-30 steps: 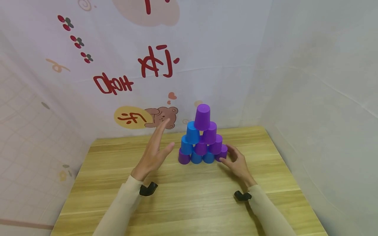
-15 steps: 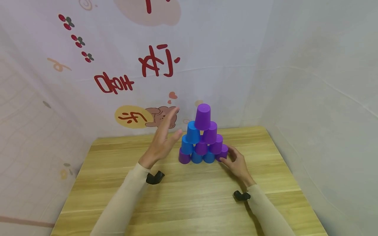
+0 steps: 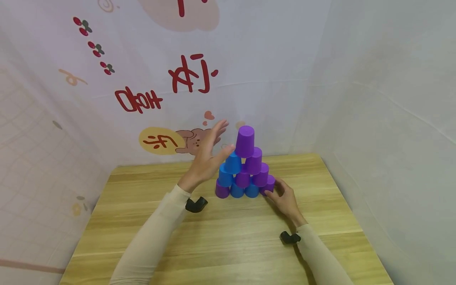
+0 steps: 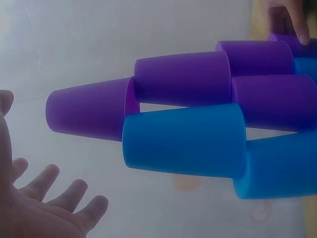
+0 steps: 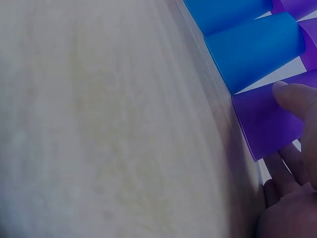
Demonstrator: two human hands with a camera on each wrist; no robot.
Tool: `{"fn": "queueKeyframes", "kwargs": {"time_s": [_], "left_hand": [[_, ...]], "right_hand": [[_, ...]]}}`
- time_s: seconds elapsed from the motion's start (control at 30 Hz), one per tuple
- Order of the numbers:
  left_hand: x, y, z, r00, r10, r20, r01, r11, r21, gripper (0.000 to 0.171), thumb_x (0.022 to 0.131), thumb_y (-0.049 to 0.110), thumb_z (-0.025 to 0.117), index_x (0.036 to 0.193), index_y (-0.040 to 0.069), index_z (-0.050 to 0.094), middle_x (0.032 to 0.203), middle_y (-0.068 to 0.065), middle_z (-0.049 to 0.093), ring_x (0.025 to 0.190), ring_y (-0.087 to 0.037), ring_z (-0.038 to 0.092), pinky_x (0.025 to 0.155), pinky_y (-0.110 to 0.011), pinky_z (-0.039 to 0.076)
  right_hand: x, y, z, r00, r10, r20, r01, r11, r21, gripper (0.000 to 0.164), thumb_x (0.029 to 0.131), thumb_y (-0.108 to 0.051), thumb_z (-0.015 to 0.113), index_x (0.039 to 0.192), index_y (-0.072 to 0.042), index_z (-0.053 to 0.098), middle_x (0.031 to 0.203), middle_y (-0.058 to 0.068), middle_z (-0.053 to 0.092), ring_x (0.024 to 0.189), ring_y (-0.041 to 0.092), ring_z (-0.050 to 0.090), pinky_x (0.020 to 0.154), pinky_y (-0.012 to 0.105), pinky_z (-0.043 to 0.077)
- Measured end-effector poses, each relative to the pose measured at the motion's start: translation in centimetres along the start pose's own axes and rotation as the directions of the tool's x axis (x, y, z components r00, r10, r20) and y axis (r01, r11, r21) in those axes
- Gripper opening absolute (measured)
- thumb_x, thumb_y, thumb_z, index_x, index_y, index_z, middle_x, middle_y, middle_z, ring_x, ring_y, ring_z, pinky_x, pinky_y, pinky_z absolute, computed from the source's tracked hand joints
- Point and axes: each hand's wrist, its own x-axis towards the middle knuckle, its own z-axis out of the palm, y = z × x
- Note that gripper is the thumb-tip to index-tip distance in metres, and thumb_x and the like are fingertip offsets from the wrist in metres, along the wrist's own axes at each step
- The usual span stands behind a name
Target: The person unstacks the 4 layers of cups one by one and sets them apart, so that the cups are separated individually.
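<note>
Ten upturned cups (image 3: 243, 178) stand in four tiers on the table (image 3: 231, 245). The left hand (image 3: 206, 161), fingers spread and holding nothing, has shifted rightward to lie just beside the top cup (image 3: 245, 141), apparently bringing it within reach. The right hand (image 3: 285, 198) remains at the bottom row, pinching the purple end cup (image 3: 268, 183). In the head view the left thumb seems almost to meet the cups; the left wrist view reveals a clear gap. The right wrist view shows the right thumb laid against the end cup.
</note>
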Motion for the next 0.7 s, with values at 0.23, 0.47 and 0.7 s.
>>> {"fn": "queueKeyframes", "kwargs": {"time_s": [0.23,0.47,0.7], "left_hand": [[1.0,-0.2,0.6,1.000,-0.015,0.019,0.016,0.999,-0.035,0.082,0.109,0.039,0.070,0.179,0.034,0.028,0.182,0.006,0.041,0.172,-0.027,0.039,0.141,-0.057,0.037],[1.9,-0.1,1.5,0.999,-0.009,0.035,0.010,1.000,-0.028,0.083,0.107,0.034,0.076,0.178,0.032,0.033,0.179,0.003,0.047,0.168,-0.024,0.046,0.141,-0.052,0.039],[2.6,0.1,2.4,1.000,-0.011,0.027,0.011,1.000,-0.029,0.083,0.106,0.034,0.079,0.177,0.030,0.036,0.174,-0.001,0.053,0.163,-0.027,0.052,0.139,-0.052,0.042]], "right_hand": [[-0.1,0.0,0.1,1.000,-0.004,-0.006,0.004,1.000,0.001,0.063,0.098,-0.008,0.088,0.155,-0.001,0.062,0.153,0.024,0.069,0.133,-0.003,0.063,0.121,0.009,0.047],[-0.1,-0.1,0.1,1.000,-0.013,0.000,0.013,0.999,0.032,0.062,0.099,-0.007,0.087,0.154,0.001,0.062,0.151,0.026,0.069,0.134,0.005,0.065,0.119,0.006,0.047],[-0.1,-0.2,0.1,1.000,-0.009,-0.004,0.009,1.000,0.018,0.061,0.099,-0.007,0.087,0.154,0.001,0.062,0.152,0.025,0.070,0.140,0.021,0.066,0.119,0.008,0.047]]}}
